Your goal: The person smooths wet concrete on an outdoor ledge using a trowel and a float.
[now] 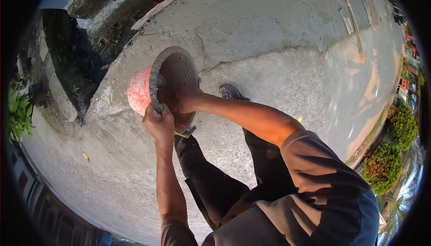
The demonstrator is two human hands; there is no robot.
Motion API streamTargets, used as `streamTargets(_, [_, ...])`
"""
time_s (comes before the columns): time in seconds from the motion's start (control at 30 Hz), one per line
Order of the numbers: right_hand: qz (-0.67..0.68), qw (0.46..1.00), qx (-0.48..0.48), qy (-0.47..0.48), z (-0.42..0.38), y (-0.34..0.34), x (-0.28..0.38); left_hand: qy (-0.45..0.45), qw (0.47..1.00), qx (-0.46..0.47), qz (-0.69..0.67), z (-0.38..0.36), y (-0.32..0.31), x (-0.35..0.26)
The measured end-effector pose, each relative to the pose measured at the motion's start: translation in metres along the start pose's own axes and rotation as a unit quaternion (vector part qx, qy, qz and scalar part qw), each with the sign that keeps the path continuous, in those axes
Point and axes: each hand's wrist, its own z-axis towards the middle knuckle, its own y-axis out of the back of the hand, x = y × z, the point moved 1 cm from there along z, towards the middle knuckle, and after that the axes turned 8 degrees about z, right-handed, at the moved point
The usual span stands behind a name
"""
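A red bucket (140, 89), crusted with grey cement on its rim and inner wall, is tilted on its side above the concrete ground, its mouth facing right. My left hand (159, 122) grips the near edge of the rim, fingers closed round it. My right hand (186, 100) reaches into the mouth of the bucket. Its fingers are in shadow inside, so what they touch or hold is hidden. Below the bucket, near my foot, a bit of yellow-green shows.
Fresh grey concrete (251, 21) spreads beyond a ragged edge ahead. A dark ditch (72, 53) with concrete blocks lies at the left. A long wooden strip (352, 17) rests at the upper right. Bushes (381, 167) line the right side. My shoe (231, 91) is just right of the bucket.
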Motion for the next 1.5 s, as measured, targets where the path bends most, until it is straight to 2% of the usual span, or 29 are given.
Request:
streamTargets(0.03, [-0.043, 0.998, 0.04, 0.027, 0.005, 0.002, -0.006, 0.004, 1.0, -0.011, 0.003, 0.0, -0.01, 0.006])
streamTargets(0.1, [-0.069, 0.996, 0.003, 0.064, -0.005, 0.023, -0.017, 0.032, 0.999, -0.008, 0.004, -0.002, -0.019, 0.022])
streamTargets(0.13, [-0.068, 0.992, -0.041, 0.097, 0.001, 0.028, -0.028, 0.055, 0.998, 0.001, -0.004, 0.0, -0.019, 0.029])
streamTargets(0.17, [-0.095, 0.974, -0.107, 0.175, 0.014, 0.025, -0.046, 0.073, 0.997, 0.0, -0.005, -0.001, -0.022, 0.041])
streamTargets(0.23, [-0.14, 0.94, -0.203, 0.236, 0.04, 0.028, -0.062, 0.097, 0.995, 0.0, -0.024, -0.003, -0.037, 0.067])
streamTargets(0.27, [-0.241, 0.883, -0.281, 0.288, 0.071, 0.011, -0.079, 0.102, 0.994, 0.003, -0.038, -0.004, -0.047, 0.082])
streamTargets(0.3, [-0.335, 0.805, -0.372, 0.318, 0.101, -0.007, -0.096, 0.108, 0.993, 0.004, -0.053, -0.007, -0.056, 0.097])
streamTargets(0.4, [-0.317, 0.822, -0.318, 0.35, 0.129, -0.008, -0.089, 0.116, 0.991, -0.002, -0.068, -0.009, -0.08, 0.125])
streamTargets(0.53, [-0.411, 0.761, -0.249, 0.435, 0.159, -0.059, -0.125, 0.131, 0.983, -0.014, -0.131, -0.015, -0.108, 0.168])
streamTargets(0.6, [-0.47, 0.739, -0.187, 0.445, 0.172, -0.084, -0.149, 0.126, 0.988, 0.001, -0.09, -0.017, -0.121, 0.194])
streamTargets(0.63, [-0.442, 0.759, -0.206, 0.43, 0.179, -0.084, -0.15, 0.124, 0.99, 0.008, -0.067, -0.018, -0.125, 0.207])
streamTargets(0.7, [-0.384, 0.796, -0.242, 0.401, 0.191, -0.071, -0.149, 0.129, 0.985, -0.006, -0.118, -0.019, -0.137, 0.221])
streamTargets(0.8, [-0.329, 0.826, -0.297, 0.349, 0.205, -0.071, -0.145, 0.154, 0.974, 0.002, -0.163, -0.023, -0.146, 0.246])
streamTargets(0.9, [-0.262, 0.898, -0.19, 0.3, 0.208, -0.083, -0.134, 0.175, 0.971, 0.018, -0.165, -0.033, -0.162, 0.278])
streamTargets(1.07, [-0.333, 0.902, -0.088, 0.26, 0.252, -0.118, -0.111, 0.148, 0.983, 0.026, -0.103, -0.045, -0.176, 0.29])
streamTargets(1.13, [-0.289, 0.918, -0.077, 0.262, 0.26, -0.139, -0.092, 0.135, 0.987, 0.064, -0.063, -0.043, -0.175, 0.283])
streamTargets(1.17, [-0.276, 0.922, -0.065, 0.265, 0.263, -0.153, -0.086, 0.151, 0.984, 0.04, -0.081, -0.043, -0.174, 0.283])
streamTargets(1.2, [-0.274, 0.905, -0.067, 0.318, 0.246, -0.157, -0.083, 0.166, 0.981, 0.016, -0.101, -0.042, -0.174, 0.282])
streamTargets(1.23, [-0.288, 0.901, -0.065, 0.317, 0.242, -0.168, -0.082, 0.184, 0.975, -0.003, -0.122, -0.045, -0.177, 0.28])
streamTargets(1.3, [-0.33, 0.842, -0.107, 0.412, 0.251, -0.193, -0.1, 0.193, 0.972, 0.008, -0.13, -0.044, -0.175, 0.282])
streamTargets(1.4, [-0.419, 0.737, -0.127, 0.515, 0.248, -0.185, -0.135, 0.196, 0.972, 0.023, -0.13, -0.04, -0.174, 0.304])
streamTargets(1.5, [-0.45, 0.726, -0.101, 0.51, 0.262, -0.168, -0.153, 0.198, 0.978, 0.027, -0.066, -0.042, -0.174, 0.273])
